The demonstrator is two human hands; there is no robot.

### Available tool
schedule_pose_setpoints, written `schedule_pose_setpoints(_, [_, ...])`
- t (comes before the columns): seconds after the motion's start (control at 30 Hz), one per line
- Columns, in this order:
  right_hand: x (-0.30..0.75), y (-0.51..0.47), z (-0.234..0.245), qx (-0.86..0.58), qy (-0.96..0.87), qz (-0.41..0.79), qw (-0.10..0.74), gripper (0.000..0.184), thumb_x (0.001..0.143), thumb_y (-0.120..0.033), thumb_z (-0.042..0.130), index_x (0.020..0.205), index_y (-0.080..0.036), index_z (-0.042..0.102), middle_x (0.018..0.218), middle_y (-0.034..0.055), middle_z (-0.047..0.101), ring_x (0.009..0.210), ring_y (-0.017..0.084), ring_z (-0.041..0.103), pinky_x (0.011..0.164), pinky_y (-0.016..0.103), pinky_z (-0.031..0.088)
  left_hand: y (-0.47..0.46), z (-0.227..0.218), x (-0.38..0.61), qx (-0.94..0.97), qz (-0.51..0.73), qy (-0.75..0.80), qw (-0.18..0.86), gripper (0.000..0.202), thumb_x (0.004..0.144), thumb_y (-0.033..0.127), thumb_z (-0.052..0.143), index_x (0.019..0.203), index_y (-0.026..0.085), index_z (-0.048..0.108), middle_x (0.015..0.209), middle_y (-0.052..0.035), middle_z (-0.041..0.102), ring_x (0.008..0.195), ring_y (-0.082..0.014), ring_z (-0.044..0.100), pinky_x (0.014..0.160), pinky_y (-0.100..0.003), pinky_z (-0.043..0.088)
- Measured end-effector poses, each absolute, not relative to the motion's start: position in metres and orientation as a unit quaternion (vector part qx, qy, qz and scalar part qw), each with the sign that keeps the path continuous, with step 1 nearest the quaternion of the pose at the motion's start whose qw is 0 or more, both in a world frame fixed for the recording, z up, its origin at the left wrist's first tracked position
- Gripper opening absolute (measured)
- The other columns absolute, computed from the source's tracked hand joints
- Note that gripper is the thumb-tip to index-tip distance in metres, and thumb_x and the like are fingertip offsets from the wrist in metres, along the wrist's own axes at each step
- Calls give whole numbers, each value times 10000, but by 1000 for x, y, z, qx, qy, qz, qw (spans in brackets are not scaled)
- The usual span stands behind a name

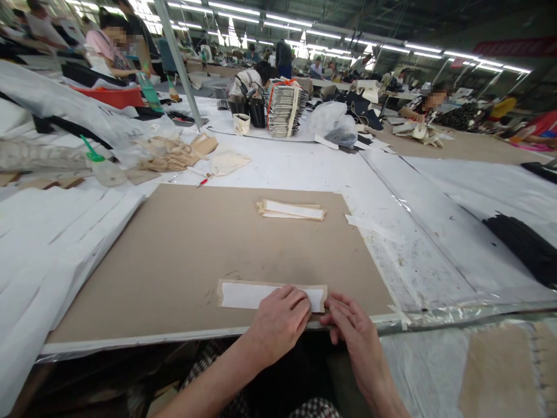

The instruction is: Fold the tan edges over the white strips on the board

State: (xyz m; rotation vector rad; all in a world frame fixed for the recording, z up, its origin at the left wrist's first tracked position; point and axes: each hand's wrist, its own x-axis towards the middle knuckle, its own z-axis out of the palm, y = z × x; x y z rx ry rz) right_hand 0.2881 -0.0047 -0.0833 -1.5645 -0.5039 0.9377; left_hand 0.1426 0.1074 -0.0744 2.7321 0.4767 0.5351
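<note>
Presently the left hand is laid over the lower edge of a paper strip, with its fingers pressed flat on the white middle. The right hand is placed just beside it at the strip's right end, its fingertips resting at the tan border. The hands are close together but are not seen to touch; neither is closed around anything, so the strip is judged to be pressed down rather than gripped. The strip is lying flat along the near edge of a tan cardboard sheet, low in the frame at centre. Its long side runs roughly parallel to that edge, and the wrists are carried past the edge, over the dark gap below. Tan cardboard is spread to the left of the hands and up to a small stack of similar strips at centre. The sheet's right edge is bordered by a white plastic cover, and a pile of white paper is lapped against its left edge. A small red-handled tool is lying beyond the far edge, with a glue bottle farther left
</note>
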Motion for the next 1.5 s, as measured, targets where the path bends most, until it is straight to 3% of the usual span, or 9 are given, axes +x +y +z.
schedule_pose_setpoints(0.27, [285, -13, -79, -707, -217, 374, 560, 531, 757, -577, 683, 1084, -163, 617, 847, 73, 713, 505, 127, 521, 469, 266, 458, 107, -71, 140, 966, 146, 138, 164, 226, 973, 222, 493, 1187, 205, 563, 1059, -53, 606, 1029, -218, 516, 908, -372, 457])
schedule_pose_setpoints(0.43, [285, -14, -83, -717, -237, 369, 542, 528, 789, -595, 644, 1102, -170, 619, 792, 57, 705, 479, 109, 474, 450, 247, 410, 107, -72, 140, 968, 134, 139, 162, 227, 983, 243, 478, 1190, 210, 563, 1090, -58, 590, 1046, -228, 504, 915, -377, 438])
schedule_pose_setpoints(0.63, [286, -19, -93, -728, -253, 342, 538, 466, 816, -565, 635, 1100, -195, 633, 907, 74, 720, 485, 103, 484, 451, 252, 411, 105, -71, 141, 968, 141, 148, 146, 211, 977, 245, 497, 1173, 214, 566, 1069, -50, 582, 1031, -214, 507, 909, -357, 430])
schedule_pose_setpoints(1.23, [289, -20, -99, -737, -292, 341, 505, 497, 853, -595, 570, 1137, -188, 605, 766, 33, 672, 476, 111, 446, 438, 246, 387, 105, -72, 141, 969, 139, 145, 142, 225, 986, 241, 467, 1185, 203, 563, 1082, -69, 571, 1038, -222, 505, 905, -370, 436])
schedule_pose_setpoints(1.37, [290, -20, -95, -752, -341, 306, 474, 445, 896, -561, 519, 1144, -201, 605, 815, 38, 687, 484, 115, 482, 462, 245, 433, 105, -72, 141, 970, 133, 145, 142, 241, 989, 245, 459, 1208, 211, 553, 1075, -66, 573, 1045, -225, 504, 906, -373, 436])
schedule_pose_setpoints(1.5, [290, -18, -92, -760, -384, 271, 449, 365, 931, -500, 488, 1134, -222, 608, 884, 39, 714, 611, 142, 613, 627, 256, 531, 105, -73, 141, 971, 120, 144, 150, 254, 997, 259, 441, 1225, 211, 543, 1087, -61, 569, 1047, -232, 496, 904, -379, 431])
